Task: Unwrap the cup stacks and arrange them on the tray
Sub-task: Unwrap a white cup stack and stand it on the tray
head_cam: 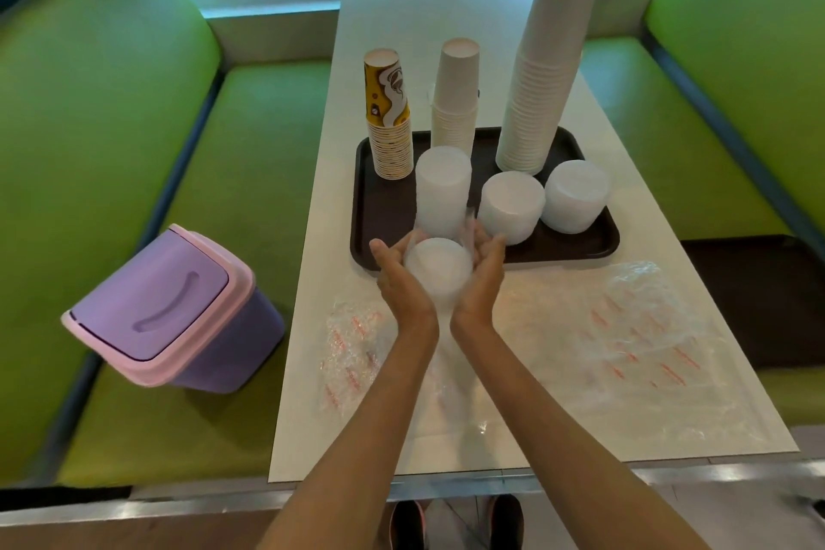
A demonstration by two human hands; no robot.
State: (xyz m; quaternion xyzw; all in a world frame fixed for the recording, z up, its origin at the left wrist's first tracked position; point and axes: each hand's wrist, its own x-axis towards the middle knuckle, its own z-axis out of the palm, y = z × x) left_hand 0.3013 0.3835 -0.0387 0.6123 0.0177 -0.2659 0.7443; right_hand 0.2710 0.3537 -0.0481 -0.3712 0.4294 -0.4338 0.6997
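Cup stacks are standing on the dark tray (370, 210), on the white table (446, 13). Far left, a purple bin (174, 308) is sitting on the green bench (111, 147). Next, a crumpled wrapper (352, 348) is lying on the table's near left. On the tray, the printed stack (389, 116) is standing at the back left, the short white stack (455, 98) beside it, then the tall white stack (544, 71). Three translucent stacks are lining the front. Both hands are cupping the held stack (438, 268) at the tray's near edge: the left hand (397, 277) is curling its fingers round one side, the right hand (484, 272) round the other. A flat wrapper (638, 335) is lying on the table's right.
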